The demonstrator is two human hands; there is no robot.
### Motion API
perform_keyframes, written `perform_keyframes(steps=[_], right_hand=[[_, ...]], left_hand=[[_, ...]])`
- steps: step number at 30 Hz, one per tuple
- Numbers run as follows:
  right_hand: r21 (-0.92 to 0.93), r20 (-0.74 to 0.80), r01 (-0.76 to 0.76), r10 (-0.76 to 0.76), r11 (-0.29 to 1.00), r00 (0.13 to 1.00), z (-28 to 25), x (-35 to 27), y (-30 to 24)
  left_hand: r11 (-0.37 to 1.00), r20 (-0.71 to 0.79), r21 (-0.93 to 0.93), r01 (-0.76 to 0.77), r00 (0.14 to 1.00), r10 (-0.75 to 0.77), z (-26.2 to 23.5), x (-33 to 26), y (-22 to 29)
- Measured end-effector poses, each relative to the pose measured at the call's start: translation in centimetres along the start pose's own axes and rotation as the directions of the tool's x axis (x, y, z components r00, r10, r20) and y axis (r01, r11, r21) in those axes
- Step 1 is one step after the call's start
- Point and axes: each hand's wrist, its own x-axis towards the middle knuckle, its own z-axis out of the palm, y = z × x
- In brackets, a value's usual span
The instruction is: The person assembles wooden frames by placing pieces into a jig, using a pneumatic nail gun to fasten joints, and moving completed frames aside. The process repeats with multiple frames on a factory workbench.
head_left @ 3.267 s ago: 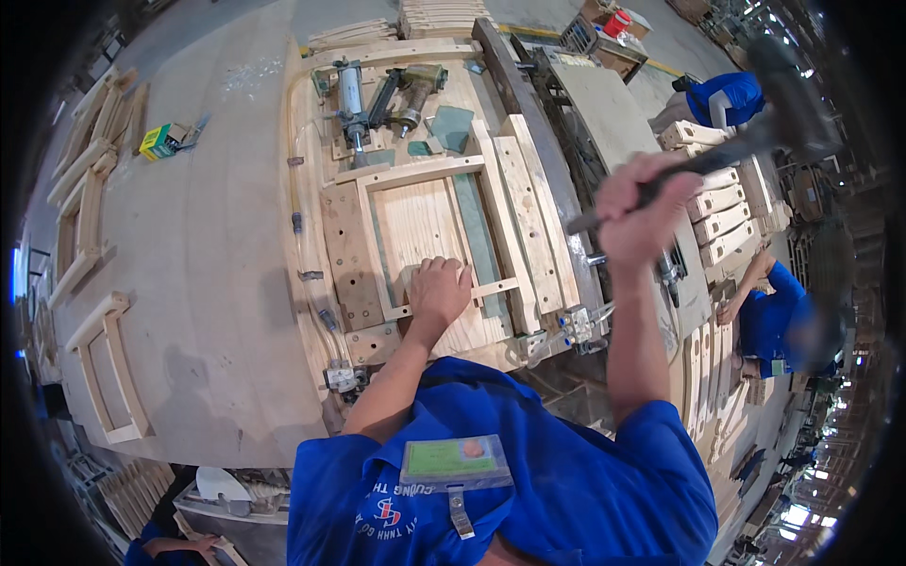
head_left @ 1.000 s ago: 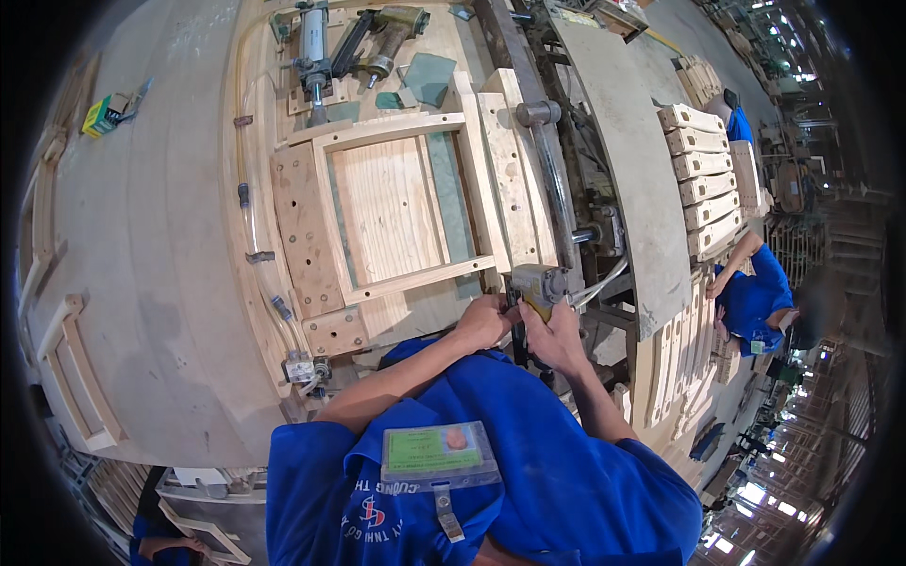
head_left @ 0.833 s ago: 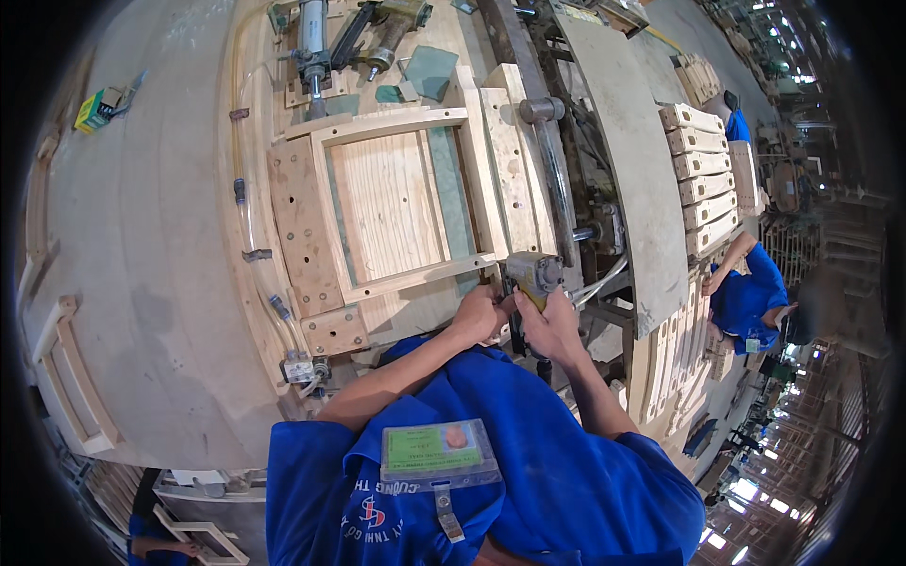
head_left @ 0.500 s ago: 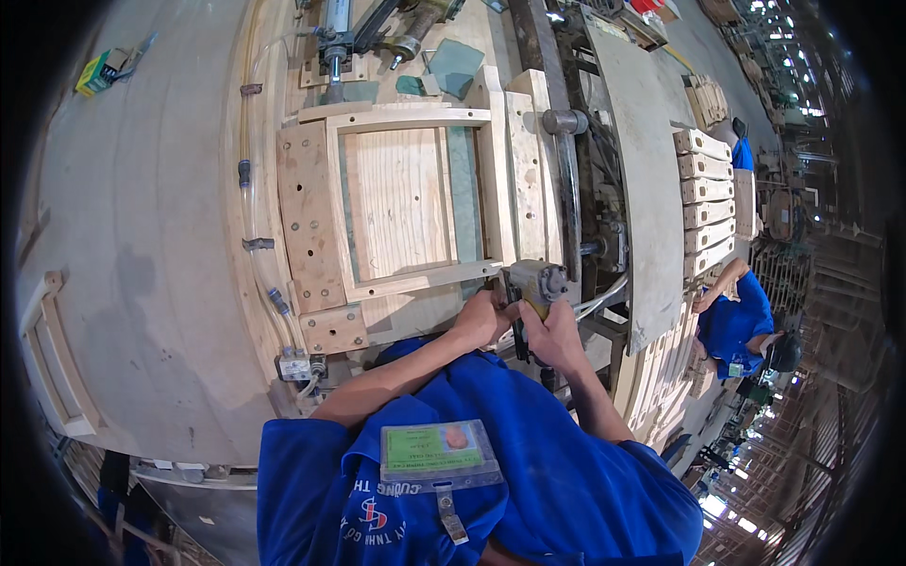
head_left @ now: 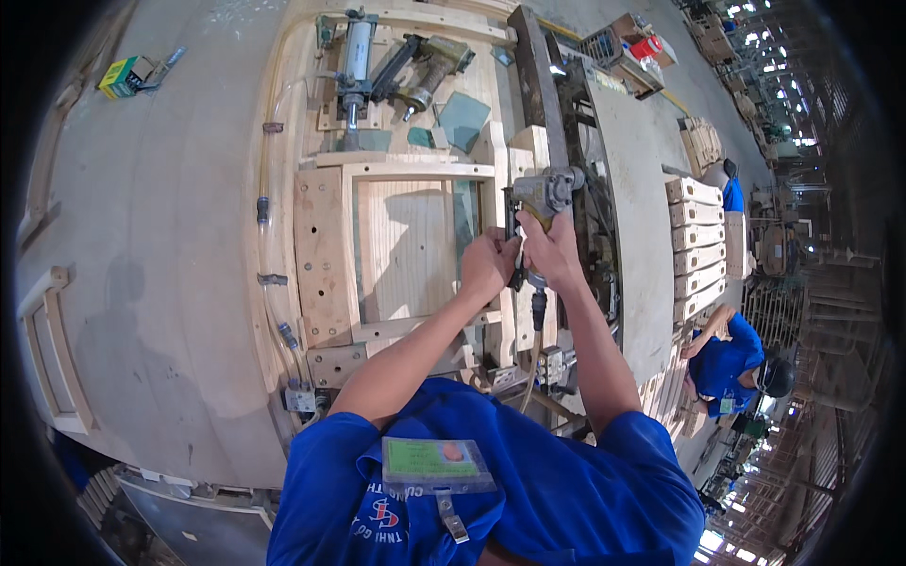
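While the pale wooden door frame [head_left: 406,250] lies clamped in the plywood jig [head_left: 321,255], a grey pneumatic nail gun [head_left: 540,193] is gripped by the right hand [head_left: 554,253] and steadied by the left hand [head_left: 488,267] (nose at the frame's right stile, presumably for aim).

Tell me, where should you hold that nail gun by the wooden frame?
By its handle, coming from the near side. The nail gun stands with its head away and its handle and hose toward the person, so the right hand wraps the handle from below while the left hand steadies its side beside the wooden frame.
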Motion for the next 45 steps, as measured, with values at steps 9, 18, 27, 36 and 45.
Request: perform_keyframes(steps=[9,18,27,36,45], right_hand=[[-0.019,0.052,0.051,-0.05,0.999,0.997,1.3,5.1,0.0],[-0.036,0.06,0.007,-0.005,0.999,0.998,1.5,4.9,-0.7],[-0.161,0.051,-0.034,0.043,0.986,0.998,1.3,5.5,-1.4],[-0.349,0.553,0.416,-0.173,0.84,0.815,7.1,7.0,-7.7],[-0.447,0.721,0.618,-0.148,0.647,0.676,14.3,9.1,-12.8]], left_hand=[[0.999,-0.041,0.046,-0.007,0.999,0.009,-1.1,4.2,0.1],[0.996,0.022,0.076,0.048,0.999,-0.05,-1.8,4.5,0.4],[0.995,0.007,0.068,0.074,0.997,-0.075,-1.6,5.0,0.6],[0.898,-0.461,-0.405,-0.172,0.886,-0.039,-5.4,4.1,-1.7],[0.832,-0.55,-0.492,-0.257,0.832,-0.069,-9.5,6.9,-4.4]])
